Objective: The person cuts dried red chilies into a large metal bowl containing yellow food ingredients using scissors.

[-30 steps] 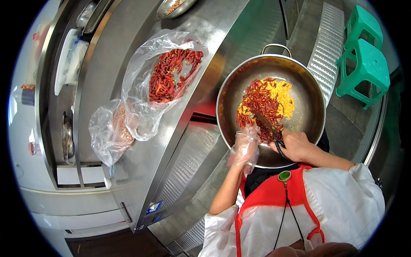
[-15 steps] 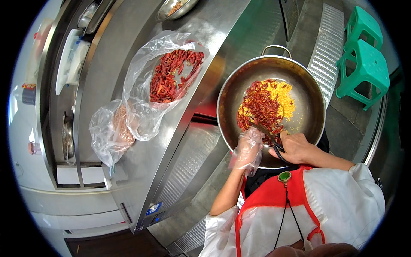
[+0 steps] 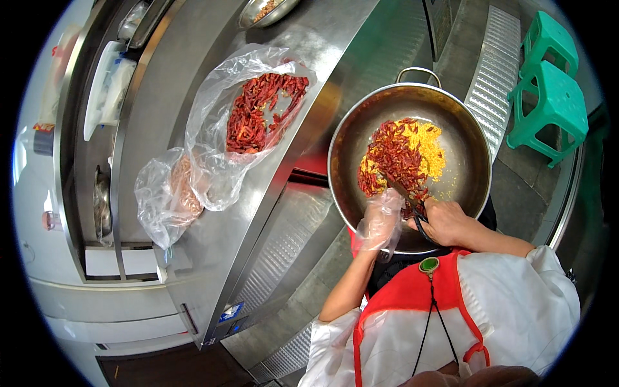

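Note:
Black-handled scissors (image 3: 419, 217) are held in my bare right hand (image 3: 445, 222), over the near side of a deep steel pot (image 3: 475, 193). The blades point away to the left. My left hand (image 3: 382, 216), in a clear plastic glove, is beside the blades with its fingers closed; what they hold is hidden by the glove and blades. Below, cut dried red chilies (image 3: 393, 155) lie heaped in the pot, next to loose yellow bits (image 3: 427, 149) that look like chili seeds.
On the steel counter (image 3: 258, 187) to the left, an open plastic bag (image 3: 219, 97) holds more dried red chilies (image 3: 251, 119). Beside it lies a second clear bag (image 3: 158, 200) with reddish-brown contents. A steel bowl (image 3: 267, 16) stands farther back. Green stools (image 3: 554, 103) are at right.
My left hand has shifted slightly to the right, and the scissors' blades have tilted a little more upright. The bags, pot and stools are where they were.

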Available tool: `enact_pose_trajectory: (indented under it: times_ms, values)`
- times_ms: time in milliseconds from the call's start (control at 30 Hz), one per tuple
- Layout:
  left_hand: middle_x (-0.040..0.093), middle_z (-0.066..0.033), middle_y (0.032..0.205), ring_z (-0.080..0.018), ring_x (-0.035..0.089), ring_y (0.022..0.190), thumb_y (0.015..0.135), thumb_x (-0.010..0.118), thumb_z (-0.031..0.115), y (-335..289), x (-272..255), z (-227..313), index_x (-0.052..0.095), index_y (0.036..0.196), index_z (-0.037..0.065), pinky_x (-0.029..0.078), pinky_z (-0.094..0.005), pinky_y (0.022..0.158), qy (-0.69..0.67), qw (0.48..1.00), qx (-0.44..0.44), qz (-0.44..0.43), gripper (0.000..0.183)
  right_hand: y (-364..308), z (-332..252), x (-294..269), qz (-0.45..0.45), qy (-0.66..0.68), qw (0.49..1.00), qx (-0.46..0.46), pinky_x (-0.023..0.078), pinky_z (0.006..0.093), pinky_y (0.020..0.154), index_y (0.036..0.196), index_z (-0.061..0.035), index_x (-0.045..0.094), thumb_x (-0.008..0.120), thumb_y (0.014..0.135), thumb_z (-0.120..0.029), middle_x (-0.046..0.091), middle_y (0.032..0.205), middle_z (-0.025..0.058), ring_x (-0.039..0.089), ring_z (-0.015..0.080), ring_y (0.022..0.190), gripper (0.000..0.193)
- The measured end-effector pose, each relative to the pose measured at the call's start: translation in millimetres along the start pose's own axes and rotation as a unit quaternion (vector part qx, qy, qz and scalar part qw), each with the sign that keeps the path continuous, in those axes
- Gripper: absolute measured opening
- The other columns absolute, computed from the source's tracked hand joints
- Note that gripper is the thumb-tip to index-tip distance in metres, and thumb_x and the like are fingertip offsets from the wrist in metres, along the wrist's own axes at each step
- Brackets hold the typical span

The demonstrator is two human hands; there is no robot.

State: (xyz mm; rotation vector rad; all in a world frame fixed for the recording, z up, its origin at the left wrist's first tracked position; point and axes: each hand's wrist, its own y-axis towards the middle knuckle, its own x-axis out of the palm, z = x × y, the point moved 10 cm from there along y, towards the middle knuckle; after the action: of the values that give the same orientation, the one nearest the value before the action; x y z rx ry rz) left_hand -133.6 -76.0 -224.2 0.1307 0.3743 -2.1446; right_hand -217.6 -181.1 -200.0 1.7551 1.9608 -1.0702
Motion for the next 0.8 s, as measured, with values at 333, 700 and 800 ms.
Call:
enact_pose_trajectory:
  times_ms: [333, 700, 800]
  values:
    - [0.050, 0.0016, 0.067, -0.0077, 0.045, 0.059, 0.094, 0.047, 0.019, -8.2, -21.2, 17.2, 0.055, 0.087, 0.005, 0.035, -0.0234, 0.052, -0.089, 0.996, -0.009, -0.009, 0.017, 0.9, 3.4, -0.4, 0.003, -0.010, 1.000, 0.013, 0.047, 0.0473, 0.071, 0.089, 0.0090, 0.053, 0.048, 0.083, -0.059, 0.061, 0.078, 0.0273, 0.061, 0.0417, 0.076, 0.068]
    - [0.050, 0.0016, 0.068, -0.0074, 0.045, 0.058, 0.091, 0.047, 0.012, -3.3, -7.4, -2.0, 0.053, 0.081, 0.006, 0.035, -0.0233, 0.051, -0.183, 0.977, -0.101, -0.032, 0.013, -0.9, -2.2, 3.5, -0.068, -0.024, 0.997, 0.010, 0.046, 0.0458, 0.077, 0.094, 0.0134, 0.049, 0.045, 0.082, -0.065, 0.060, 0.083, 0.0299, 0.062, 0.0405, 0.082, 0.079]
    - [0.049, 0.0003, 0.066, -0.0082, 0.043, 0.055, 0.087, 0.051, 0.013, -2.5, -6.2, -5.5, 0.053, 0.079, 0.006, 0.033, -0.0228, 0.050, -0.158, 0.982, -0.084, -0.053, 0.011, -1.2, -2.6, 4.8, -0.077, -0.032, 0.996, 0.011, 0.046, 0.0461, 0.077, 0.094, 0.0130, 0.049, 0.044, 0.082, -0.065, 0.060, 0.083, 0.0299, 0.062, 0.0404, 0.083, 0.080]
